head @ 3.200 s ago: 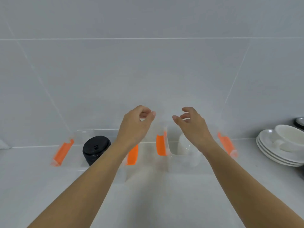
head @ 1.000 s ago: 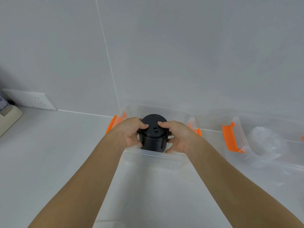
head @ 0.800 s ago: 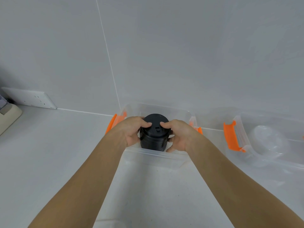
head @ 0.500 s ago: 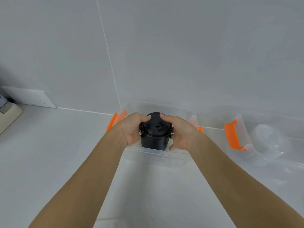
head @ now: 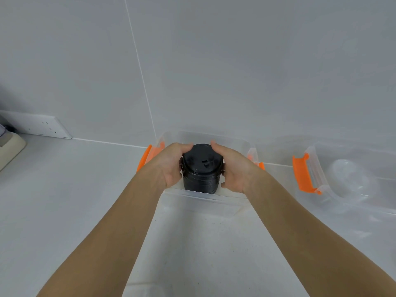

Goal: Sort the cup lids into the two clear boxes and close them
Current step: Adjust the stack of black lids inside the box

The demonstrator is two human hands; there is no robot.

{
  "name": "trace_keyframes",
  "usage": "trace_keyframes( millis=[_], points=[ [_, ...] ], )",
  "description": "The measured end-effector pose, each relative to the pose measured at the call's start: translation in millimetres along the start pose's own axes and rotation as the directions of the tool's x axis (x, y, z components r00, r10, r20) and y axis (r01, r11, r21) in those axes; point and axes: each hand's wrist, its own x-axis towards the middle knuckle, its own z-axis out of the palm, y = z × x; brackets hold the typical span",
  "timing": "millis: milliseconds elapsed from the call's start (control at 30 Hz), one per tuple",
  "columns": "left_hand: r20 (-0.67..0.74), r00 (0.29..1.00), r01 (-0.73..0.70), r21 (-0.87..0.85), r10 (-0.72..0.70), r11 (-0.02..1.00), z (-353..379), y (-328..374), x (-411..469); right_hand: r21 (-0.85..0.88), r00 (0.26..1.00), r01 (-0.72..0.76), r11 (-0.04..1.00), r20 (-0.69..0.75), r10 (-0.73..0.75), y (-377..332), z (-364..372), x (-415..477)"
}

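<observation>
A stack of black cup lids [head: 201, 170] stands upright inside the left clear box [head: 201, 198], which has orange latches [head: 144, 157] on its short sides. My left hand [head: 169, 163] clasps the stack's left side and my right hand [head: 234, 168] clasps its right side, fingers curled over the top rim. To the right lies the second clear box [head: 317, 159] with an orange latch [head: 303, 174]; a stack of clear lids [head: 351, 179] lies in it. Neither box has a cover on it.
Both boxes sit on a white counter against a grey tiled wall. A white wall socket [head: 40, 125] is at the far left, with a beige appliance [head: 9, 150] at the left edge.
3.2 s ago both hands hovered open above the boxes; they have since clasped the black lid stack. Over the last second their grip shifted slightly further round the stack's top.
</observation>
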Motion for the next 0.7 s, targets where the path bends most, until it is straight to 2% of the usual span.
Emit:
trace_keyframes(
  millis=[267, 333, 433, 533, 700],
  points=[
    [-0.097, 0.990, -0.096, 0.079, 0.103, 0.992, 3, 6, -19, 0.038, 0.995, 0.072, 0.997, -0.073, -0.069, -3, -5, -1],
    [-0.117, 0.982, -0.127, 0.157, 0.146, 0.979, 3, 13, -25, 0.033, 0.991, 0.098, 0.995, -0.093, -0.095, -12, -12, -6],
    [-0.072, 0.970, -0.194, 0.338, 0.231, 0.921, 7, 29, -40, -0.001, 0.981, 0.163, 0.987, -0.111, -0.162, -24, -23, -24],
    [-0.042, 0.930, -0.312, 0.436, 0.365, 0.844, 21, 43, -63, -0.044, 0.959, 0.246, 0.968, -0.132, -0.250, -30, -37, -53],
    [0.064, 0.855, -0.488, 0.435, 0.515, 0.757, 59, 51, -102, -0.119, 0.915, 0.357, 0.927, -0.156, -0.372, -31, -75, -95]
  ],
)
